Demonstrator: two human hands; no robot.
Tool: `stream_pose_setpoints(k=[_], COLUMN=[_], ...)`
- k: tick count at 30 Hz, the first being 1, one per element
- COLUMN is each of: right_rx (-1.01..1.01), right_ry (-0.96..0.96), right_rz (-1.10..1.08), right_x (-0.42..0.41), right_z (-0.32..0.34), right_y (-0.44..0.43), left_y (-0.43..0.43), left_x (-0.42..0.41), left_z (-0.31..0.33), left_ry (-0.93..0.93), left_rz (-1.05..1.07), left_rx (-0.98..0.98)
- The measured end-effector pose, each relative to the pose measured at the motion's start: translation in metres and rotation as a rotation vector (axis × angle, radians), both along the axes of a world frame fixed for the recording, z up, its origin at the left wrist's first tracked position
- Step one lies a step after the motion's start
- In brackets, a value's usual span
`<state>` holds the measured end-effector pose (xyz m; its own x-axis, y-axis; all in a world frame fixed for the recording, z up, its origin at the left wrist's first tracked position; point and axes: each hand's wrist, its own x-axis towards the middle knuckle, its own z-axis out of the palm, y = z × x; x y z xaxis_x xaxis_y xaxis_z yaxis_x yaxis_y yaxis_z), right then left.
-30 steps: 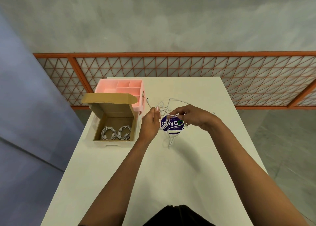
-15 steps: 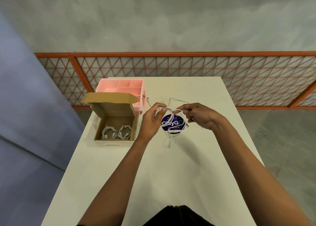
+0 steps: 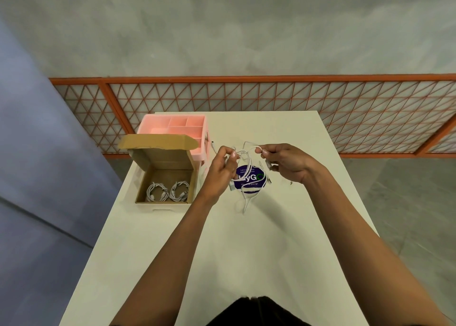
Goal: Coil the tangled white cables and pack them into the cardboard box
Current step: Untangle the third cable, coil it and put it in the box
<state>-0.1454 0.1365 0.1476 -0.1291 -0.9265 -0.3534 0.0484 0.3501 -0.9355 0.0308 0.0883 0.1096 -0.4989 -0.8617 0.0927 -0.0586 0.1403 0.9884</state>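
— Where's the white cable [image 3: 246, 200]?
— Tangled, held above the surface's [image 3: 246, 264] far middle. Fingers of the left hand [image 3: 221, 171] and the right hand [image 3: 289, 163] each pinch a strand.
— How will it handle?
— Light and limp, likely springy. Grip it near a plug. The cardboard box [image 3: 162, 203] sits at the left edge.

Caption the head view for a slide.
Left hand and right hand work a tangled white cable above the table; two coiled cables lie in the cardboard box.

The left forearm [image 3: 172, 249] and right forearm [image 3: 357, 239] are bare, as are the left hand [image 3: 220, 171] and right hand [image 3: 290, 164]; a black fabric garment [image 3: 256, 311] covers the torso.
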Motion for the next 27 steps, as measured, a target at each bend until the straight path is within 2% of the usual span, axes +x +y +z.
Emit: stream_pose_setpoints(k=[4, 12, 20, 27], right_rx=[-0.057, -0.146, -0.305, -0.416], right_ry=[0.011, 0.243, 0.32, 0.689], right_rz=[0.008, 0.046, -0.128, -0.189], right_x=[0.0, -0.001, 0.008, 0.025], right_z=[-0.003, -0.001, -0.015, -0.029], right_y=[0.004, 0.008, 0.005, -0.001], left_y=[0.001, -0.003, -0.005, -0.005], left_x=[-0.001, -0.003, -0.009, -0.013], left_z=[0.007, 0.006, 0.007, 0.002], left_ry=[0.073, -0.083, -0.08, -0.035], left_rz=[-0.047, -0.111, -0.049, 0.039], left_rx=[0.186, -0.045, -0.143, -0.172])
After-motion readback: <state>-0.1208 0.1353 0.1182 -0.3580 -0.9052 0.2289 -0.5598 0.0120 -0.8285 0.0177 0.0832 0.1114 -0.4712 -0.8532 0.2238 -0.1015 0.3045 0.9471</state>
